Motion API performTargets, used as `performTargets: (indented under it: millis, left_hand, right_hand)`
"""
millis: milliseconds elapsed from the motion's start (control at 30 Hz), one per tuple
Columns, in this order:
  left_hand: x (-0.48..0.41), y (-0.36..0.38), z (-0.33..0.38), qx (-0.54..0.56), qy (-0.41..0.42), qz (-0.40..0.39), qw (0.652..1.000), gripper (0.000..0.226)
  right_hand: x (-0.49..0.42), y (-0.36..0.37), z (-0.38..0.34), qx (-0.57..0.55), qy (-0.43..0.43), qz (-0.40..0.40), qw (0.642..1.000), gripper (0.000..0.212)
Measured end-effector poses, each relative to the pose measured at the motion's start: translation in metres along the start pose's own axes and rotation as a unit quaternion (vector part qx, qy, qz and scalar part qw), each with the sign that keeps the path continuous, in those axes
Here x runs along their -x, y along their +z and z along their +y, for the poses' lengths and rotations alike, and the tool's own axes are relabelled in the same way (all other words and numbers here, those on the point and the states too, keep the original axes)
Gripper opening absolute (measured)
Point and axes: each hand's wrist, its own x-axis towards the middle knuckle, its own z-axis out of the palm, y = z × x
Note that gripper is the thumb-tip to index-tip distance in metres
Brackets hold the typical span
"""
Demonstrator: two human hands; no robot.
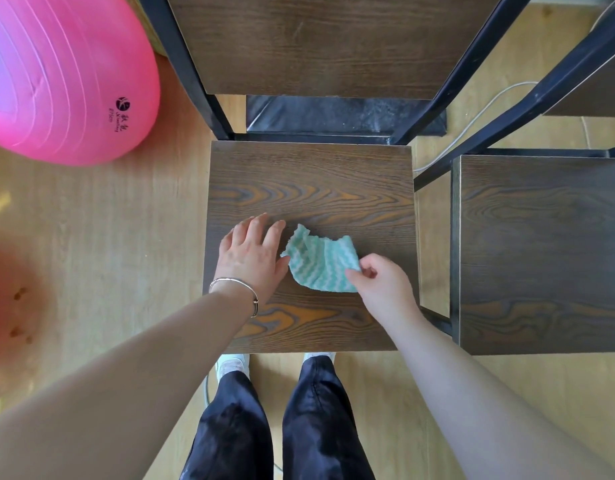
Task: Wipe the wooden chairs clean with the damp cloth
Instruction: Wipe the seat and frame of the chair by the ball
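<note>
A dark wooden chair seat with a black metal frame lies straight below me, its backrest beyond it. A green and white striped cloth lies crumpled on the seat's middle. My right hand pinches the cloth's right corner between thumb and fingers. My left hand, with a silver bangle at the wrist, rests flat on the seat, its fingers straight and its thumb touching the cloth's left edge.
A second wooden chair stands close on the right. A big pink exercise ball sits on the pale floor at the upper left. A white cable runs between the chairs. My legs and white shoes are at the seat's near edge.
</note>
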Motion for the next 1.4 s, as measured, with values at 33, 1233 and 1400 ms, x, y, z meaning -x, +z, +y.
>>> performTargets:
  millis: [33,1233,1400]
  left_hand:
    - [-0.001,0.001,0.001,0.000,0.000,-0.005,1.000,0.059]
    - [-0.028,-0.014,-0.001,0.321,-0.102,-0.131,0.932,0.013]
    - [-0.032,-0.005,-0.006,0.253,-0.086,-0.119,0.956,0.028]
  right_hand:
    - [0.005,-0.001,0.009,-0.021,0.031,0.008,0.999,0.016]
    - [-0.056,-0.042,0.002,-0.196,0.108,0.001,0.975,0.014]
    - [-0.069,-0.038,0.001,0.004,0.101,0.058,0.993,0.043]
